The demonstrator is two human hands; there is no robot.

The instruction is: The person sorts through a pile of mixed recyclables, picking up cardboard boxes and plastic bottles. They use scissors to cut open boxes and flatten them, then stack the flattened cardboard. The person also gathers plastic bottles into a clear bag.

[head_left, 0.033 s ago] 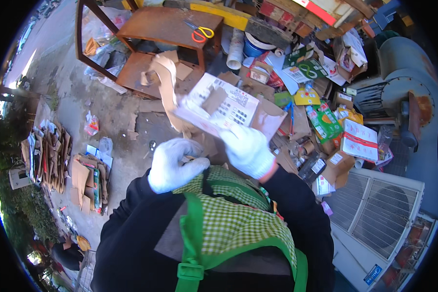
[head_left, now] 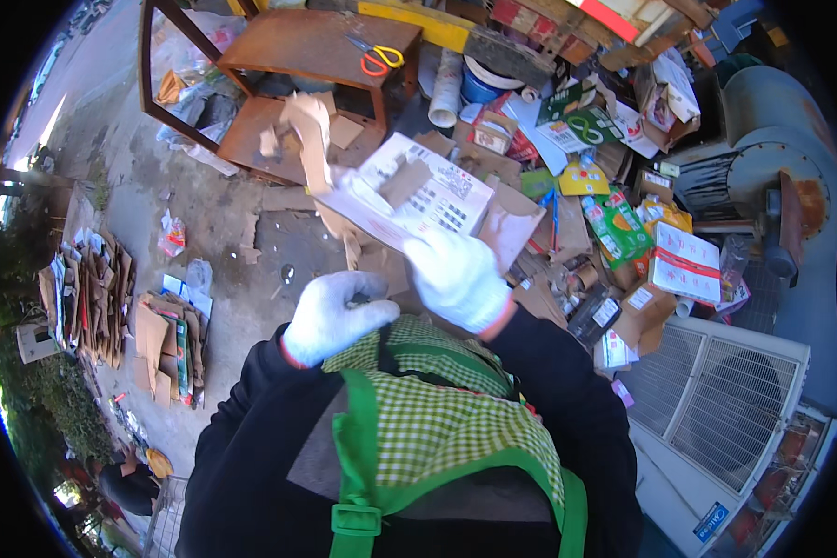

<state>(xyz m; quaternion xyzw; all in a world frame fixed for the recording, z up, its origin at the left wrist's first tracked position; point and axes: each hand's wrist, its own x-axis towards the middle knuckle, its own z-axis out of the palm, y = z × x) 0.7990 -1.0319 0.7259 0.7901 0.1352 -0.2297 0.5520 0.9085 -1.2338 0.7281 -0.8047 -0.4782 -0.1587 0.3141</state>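
Note:
My right hand, in a white knit glove, grips the near edge of a torn cardboard box with a white printed face. A curled brown cardboard strip hangs off the box's left side. My left hand, gloved the same way, is held in front of my chest. Its fingers are bent, with a gap between them and the thumb, and nothing shows in it. Beyond the box, scissors with red and yellow handles lie on a rusty metal stand.
Mixed packaging and flattened cartons heap up at the right, beside an air-conditioner unit and a rusty, drum-shaped machine. Bundled cardboard and a smaller stack stand at the left. A person is at the lower left.
My right hand and the cardboard box have shifted slightly to the left. The left hand keeps its bent shape and has barely moved.

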